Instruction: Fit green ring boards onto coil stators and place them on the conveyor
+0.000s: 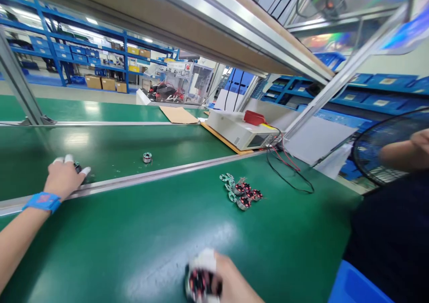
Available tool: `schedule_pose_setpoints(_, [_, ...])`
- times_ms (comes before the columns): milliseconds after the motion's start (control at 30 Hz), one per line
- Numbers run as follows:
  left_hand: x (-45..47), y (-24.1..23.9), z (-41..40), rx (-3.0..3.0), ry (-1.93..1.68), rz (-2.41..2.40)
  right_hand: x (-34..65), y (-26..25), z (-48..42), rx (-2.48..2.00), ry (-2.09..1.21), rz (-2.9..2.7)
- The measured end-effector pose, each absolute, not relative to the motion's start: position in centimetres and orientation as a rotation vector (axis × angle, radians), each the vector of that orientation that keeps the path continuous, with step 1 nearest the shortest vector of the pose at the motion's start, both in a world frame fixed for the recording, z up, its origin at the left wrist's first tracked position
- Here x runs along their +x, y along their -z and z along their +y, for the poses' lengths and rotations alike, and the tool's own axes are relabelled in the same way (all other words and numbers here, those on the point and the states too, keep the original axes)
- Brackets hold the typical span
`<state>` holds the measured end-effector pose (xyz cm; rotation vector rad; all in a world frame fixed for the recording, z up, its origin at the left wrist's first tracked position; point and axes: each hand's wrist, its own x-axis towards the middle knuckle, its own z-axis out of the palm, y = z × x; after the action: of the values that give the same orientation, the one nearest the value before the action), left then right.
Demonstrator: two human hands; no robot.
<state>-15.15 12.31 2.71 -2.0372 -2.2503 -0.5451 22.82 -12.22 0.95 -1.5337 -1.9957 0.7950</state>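
At the left, my left hand (65,178), with white fingertip covers and a blue wristband (42,201), has thumb and fingers closed around a small motor stator (77,166), mostly hidden by the hand. My right hand (231,278), blurred at the bottom edge, grips another motor stator (197,285) with dark and reddish windings, its fingers also covered in white. A single stator topped by a green board (147,157) stands beyond the metal strip. Right of centre lies a group of several stators (244,201) with reddish windings, beside several green ring-shaped circuit boards (229,182).
A metal strip (161,174) crosses the green table (150,236). A grey instrument (237,128) bears a red box (254,117), with black and red cables trailing onto the tabletop. Overhead runs a shelf beam (234,12). At right are another person's arm (402,155), a fan (365,160) and a blue bin (358,287).
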Motion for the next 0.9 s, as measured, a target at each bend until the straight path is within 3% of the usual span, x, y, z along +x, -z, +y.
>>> schedule_pose_setpoints(100, [-9.5, -2.3, 8.9, -2.371, 0.784, -2.065, 22.1, -0.6, -7.5, -1.613, -0.814, -1.894])
schedule_pose_setpoints(167, [-5.0, -1.9, 5.9, -2.962, 0.907, -1.917, 21.2, -0.4, -5.5, -1.642, -0.827, -1.827])
schedule_pose_setpoints(300, [0.9, -0.7, 1.0, -3.618, 0.937, -1.630, 19.4, 0.2, -4.5, -1.567, -0.872, -1.759])
schedule_pose_setpoints(567, [1.7, -0.6, -0.4, -3.541, 1.004, -1.525, 18.1, -1.1, -4.8, -1.083, -0.151, -2.204])
schedule_pose_setpoints(900, [1.4, -0.2, 0.0, -3.561, 0.877, -1.409, 19.5, -1.2, -4.3, -0.772, -0.070, -2.370])
